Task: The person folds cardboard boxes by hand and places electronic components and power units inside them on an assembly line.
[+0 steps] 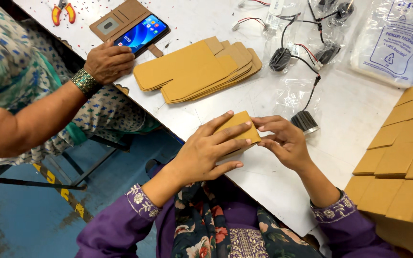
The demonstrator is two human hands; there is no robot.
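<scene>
Hands: left hand (206,150) and right hand (283,141) both on one small brown cardboard box (239,128), held just over the near edge of the white table (354,119).
Left fingers: spread flat across the top and front of the box, thumb up at its far corner.
Right fingers: curled in narrow, tips pinching the box's right end.
Box spot: between the two hands, right in front of the person's purple sleeves, tilted a bit.
Flat stack: pile of unfolded cardboard blanks (197,69) lies farther back on the table, well apart from the box.
Right side: a heap of folded boxes (402,157) sits at the table's right edge.
Parts: small black round parts with wires (304,120), one just past the right hand, more in clear bags behind.
Neighbour: another person's hand (108,62) rests by a phone in a brown flip case (137,28), at the far left.
</scene>
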